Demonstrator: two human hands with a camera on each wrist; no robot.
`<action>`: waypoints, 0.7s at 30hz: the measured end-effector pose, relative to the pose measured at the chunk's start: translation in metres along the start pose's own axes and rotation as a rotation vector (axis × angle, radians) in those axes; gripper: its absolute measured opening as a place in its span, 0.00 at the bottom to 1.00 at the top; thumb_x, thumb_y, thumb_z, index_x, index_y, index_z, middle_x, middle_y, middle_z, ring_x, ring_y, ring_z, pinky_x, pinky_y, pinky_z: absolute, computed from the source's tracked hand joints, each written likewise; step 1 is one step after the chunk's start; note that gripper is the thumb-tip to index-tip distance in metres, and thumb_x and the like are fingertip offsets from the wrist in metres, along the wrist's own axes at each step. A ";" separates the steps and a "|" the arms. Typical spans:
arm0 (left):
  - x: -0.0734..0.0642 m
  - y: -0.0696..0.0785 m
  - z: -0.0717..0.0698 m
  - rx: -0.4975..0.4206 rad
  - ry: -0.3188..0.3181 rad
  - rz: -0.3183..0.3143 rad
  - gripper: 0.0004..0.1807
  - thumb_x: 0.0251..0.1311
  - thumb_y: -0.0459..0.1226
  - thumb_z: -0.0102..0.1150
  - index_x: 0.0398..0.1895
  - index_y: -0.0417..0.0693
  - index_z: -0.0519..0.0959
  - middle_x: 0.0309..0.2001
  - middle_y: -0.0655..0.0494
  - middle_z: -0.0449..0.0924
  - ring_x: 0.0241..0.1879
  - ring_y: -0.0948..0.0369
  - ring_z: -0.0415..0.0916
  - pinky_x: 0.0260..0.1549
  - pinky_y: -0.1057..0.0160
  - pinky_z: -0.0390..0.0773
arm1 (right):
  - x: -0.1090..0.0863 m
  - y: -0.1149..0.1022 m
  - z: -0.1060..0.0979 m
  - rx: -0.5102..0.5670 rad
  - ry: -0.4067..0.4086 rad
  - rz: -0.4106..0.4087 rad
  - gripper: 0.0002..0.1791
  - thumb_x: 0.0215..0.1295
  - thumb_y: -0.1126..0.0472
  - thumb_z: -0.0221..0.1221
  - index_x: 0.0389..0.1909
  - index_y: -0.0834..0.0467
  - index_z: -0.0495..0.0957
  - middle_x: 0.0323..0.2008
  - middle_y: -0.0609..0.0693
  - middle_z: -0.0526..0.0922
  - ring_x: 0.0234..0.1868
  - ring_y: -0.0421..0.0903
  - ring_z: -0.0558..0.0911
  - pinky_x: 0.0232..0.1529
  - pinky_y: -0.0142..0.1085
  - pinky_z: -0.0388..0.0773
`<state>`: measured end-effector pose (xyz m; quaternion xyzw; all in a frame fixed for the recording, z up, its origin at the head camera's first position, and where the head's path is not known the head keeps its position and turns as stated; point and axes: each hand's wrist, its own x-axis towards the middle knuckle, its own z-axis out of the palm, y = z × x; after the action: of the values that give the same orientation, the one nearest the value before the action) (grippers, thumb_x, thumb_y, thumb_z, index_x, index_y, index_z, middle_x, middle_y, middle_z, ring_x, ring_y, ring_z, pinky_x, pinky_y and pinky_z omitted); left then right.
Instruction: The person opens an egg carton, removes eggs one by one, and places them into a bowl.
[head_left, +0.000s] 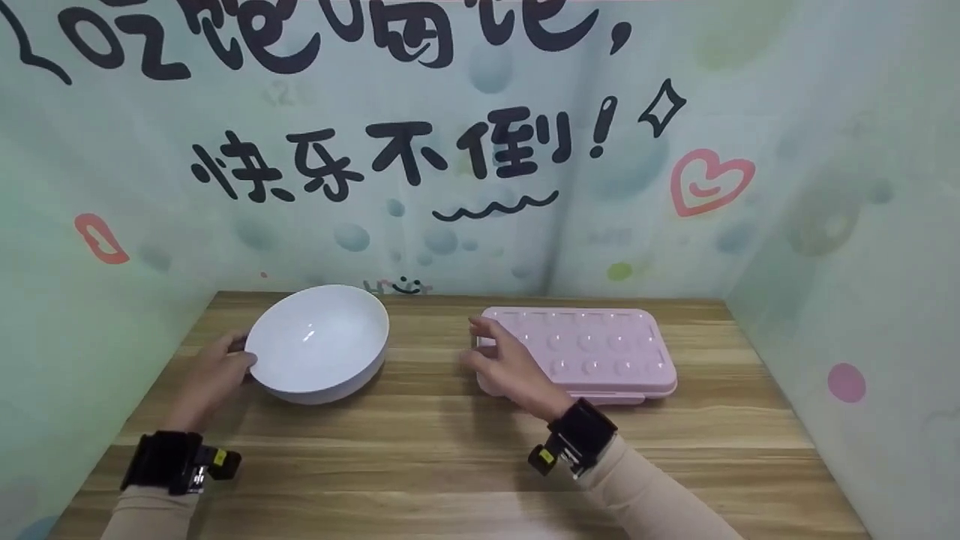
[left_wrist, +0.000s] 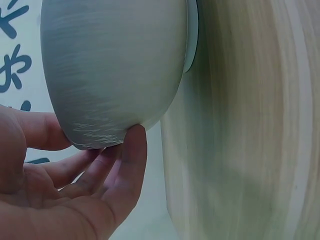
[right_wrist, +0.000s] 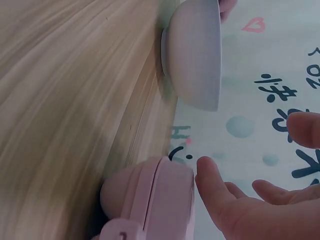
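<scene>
A large white bowl (head_left: 319, 345) is at the left of the wooden table, its foot close to the tabletop. My left hand (head_left: 217, 375) holds its left side, the thumb at the rim and the fingertips along the outer wall, as the left wrist view shows the hand (left_wrist: 85, 185) and bowl (left_wrist: 117, 70). To the right is a pink lidded box (head_left: 600, 352) with rows of round bumps on its top and a latch along the front. My right hand (head_left: 514, 367) hovers over the box's left end, thumb and fingers apart, nothing between them.
The wood-grain table (head_left: 405, 465) carries both things. A printed cloth backdrop (head_left: 480, 247) with large characters and hearts stands along the back, and similar walls (head_left: 885, 300) close the sides. A black camera band (head_left: 585, 431) sits on each wrist.
</scene>
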<state>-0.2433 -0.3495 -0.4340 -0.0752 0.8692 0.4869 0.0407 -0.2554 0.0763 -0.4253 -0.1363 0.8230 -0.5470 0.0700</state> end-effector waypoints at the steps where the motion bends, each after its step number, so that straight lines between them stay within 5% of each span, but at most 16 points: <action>1: 0.000 0.001 0.002 0.008 0.005 0.005 0.35 0.76 0.35 0.41 0.82 0.29 0.52 0.76 0.28 0.60 0.70 0.41 0.67 0.65 0.50 0.77 | 0.002 -0.001 0.003 -0.015 -0.007 -0.002 0.40 0.71 0.50 0.65 0.79 0.56 0.64 0.75 0.61 0.71 0.69 0.60 0.78 0.68 0.51 0.76; 7: 0.000 0.007 0.013 0.067 0.030 0.027 0.35 0.74 0.35 0.43 0.80 0.27 0.55 0.74 0.28 0.64 0.67 0.41 0.70 0.60 0.53 0.79 | 0.009 -0.004 0.017 -0.058 -0.045 -0.012 0.40 0.72 0.48 0.64 0.80 0.56 0.63 0.75 0.60 0.71 0.67 0.57 0.80 0.67 0.49 0.77; 21: -0.005 0.024 0.037 0.117 -0.033 0.067 0.34 0.74 0.37 0.46 0.80 0.32 0.59 0.73 0.29 0.66 0.67 0.40 0.71 0.62 0.48 0.77 | 0.013 -0.002 0.035 -0.081 -0.086 0.007 0.42 0.75 0.50 0.62 0.82 0.62 0.58 0.75 0.64 0.69 0.67 0.60 0.80 0.67 0.51 0.78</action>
<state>-0.2421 -0.3057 -0.4326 -0.0353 0.8975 0.4375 0.0430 -0.2578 0.0409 -0.4369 -0.1596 0.8410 -0.5068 0.1018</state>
